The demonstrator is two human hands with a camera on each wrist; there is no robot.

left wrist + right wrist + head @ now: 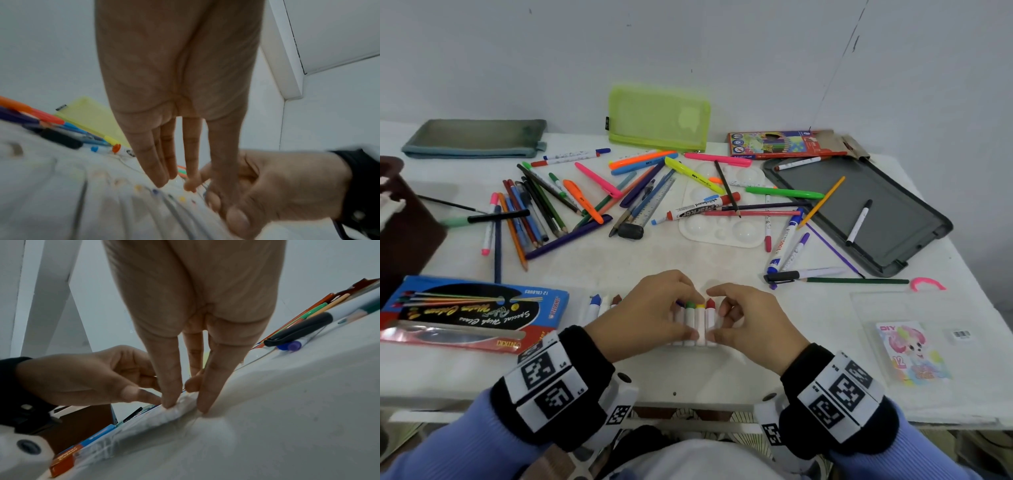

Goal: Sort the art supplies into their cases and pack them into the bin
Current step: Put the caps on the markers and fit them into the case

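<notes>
A row of small white paint tubes (700,320) with green, yellow and red caps lies at the table's near middle. My left hand (697,315) pinches the row, fingers at the caps and thumb at the tube bottoms. My right hand (717,313) grips the row's right end in the same way. In the left wrist view my fingertips (160,183) touch the tubes (156,204) at their caps. In the right wrist view my thumb and a finger (203,408) pinch the end tube (180,405). Loose tubes (599,306) lie left of my left hand, beside the blue and red water colour box (472,313).
Pens, pencils and highlighters (571,202) are scattered across the middle around a white palette (722,226). A green mesh pouch (659,118), a grey pouch (476,138) and a coloured pencil box (784,145) lie at the back. A grey lid (859,212) is right, a clear case (914,353) near right, a brown bin (404,219) left.
</notes>
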